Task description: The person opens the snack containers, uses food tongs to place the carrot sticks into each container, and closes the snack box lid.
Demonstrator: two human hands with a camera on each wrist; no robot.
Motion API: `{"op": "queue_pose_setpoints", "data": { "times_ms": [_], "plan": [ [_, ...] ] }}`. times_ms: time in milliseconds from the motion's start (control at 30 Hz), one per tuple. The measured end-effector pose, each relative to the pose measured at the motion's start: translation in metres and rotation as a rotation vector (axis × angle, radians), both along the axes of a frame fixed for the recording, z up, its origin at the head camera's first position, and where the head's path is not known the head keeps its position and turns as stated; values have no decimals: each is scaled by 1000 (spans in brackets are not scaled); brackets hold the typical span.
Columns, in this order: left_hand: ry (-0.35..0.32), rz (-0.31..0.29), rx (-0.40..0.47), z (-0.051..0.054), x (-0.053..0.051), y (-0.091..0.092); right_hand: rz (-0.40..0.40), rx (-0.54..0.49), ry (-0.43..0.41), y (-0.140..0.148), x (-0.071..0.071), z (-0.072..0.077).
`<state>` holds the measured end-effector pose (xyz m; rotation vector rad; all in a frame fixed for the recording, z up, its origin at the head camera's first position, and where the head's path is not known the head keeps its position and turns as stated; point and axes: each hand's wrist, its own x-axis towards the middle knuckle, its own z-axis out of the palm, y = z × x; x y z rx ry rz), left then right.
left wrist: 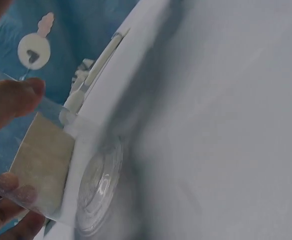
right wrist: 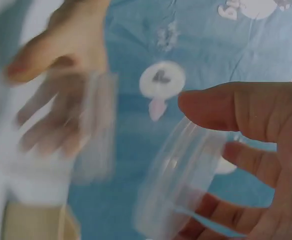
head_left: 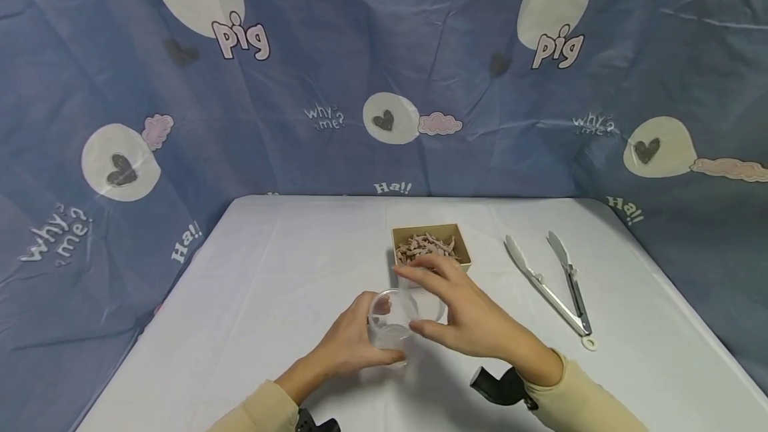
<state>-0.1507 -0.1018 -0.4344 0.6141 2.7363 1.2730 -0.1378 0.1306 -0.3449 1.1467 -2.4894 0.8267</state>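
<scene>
My left hand [head_left: 348,342] holds a clear plastic cup [head_left: 389,333] upright over the white table, thumb on the near side. In the left wrist view, the cup's round base [left wrist: 98,187] points toward the tabletop. My right hand [head_left: 471,312] grips a clear round lid [right wrist: 173,180] by its edge, between thumb and fingers, to the right of the cup's mouth. Lid and cup stand apart in the right wrist view. Just behind the hands is a tan box [head_left: 462,243] of greyish-brown twisted pieces [head_left: 427,246], partly covered by the right fingers.
Metal tongs [head_left: 552,299] with pale tips lie spread on the right of the white table [head_left: 300,259]. A blue printed cloth [head_left: 336,32] hangs behind the table and along its sides.
</scene>
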Motion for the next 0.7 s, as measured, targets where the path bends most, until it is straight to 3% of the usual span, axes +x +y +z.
{"op": "queue_pose_setpoints", "data": {
  "times_ms": [167, 267, 367, 500, 700],
  "plan": [
    [20, 117, -2, -2, -5, -12, -193, -6, -140, 34, 6, -35],
    [13, 152, -3, -2, -8, -15, -249, -46, -226, 53, 11, -59],
    [5, 162, 5, -1, -8, -15, -269, -46, -226, 66, 16, -77],
    [0, 188, 22, -1, -8, -18, -278, 31, -159, 77, 23, -89],
    [-13, 221, 56, -3, -9, -21, -264, 109, -176, 85, 27, -93]
  ]
}}
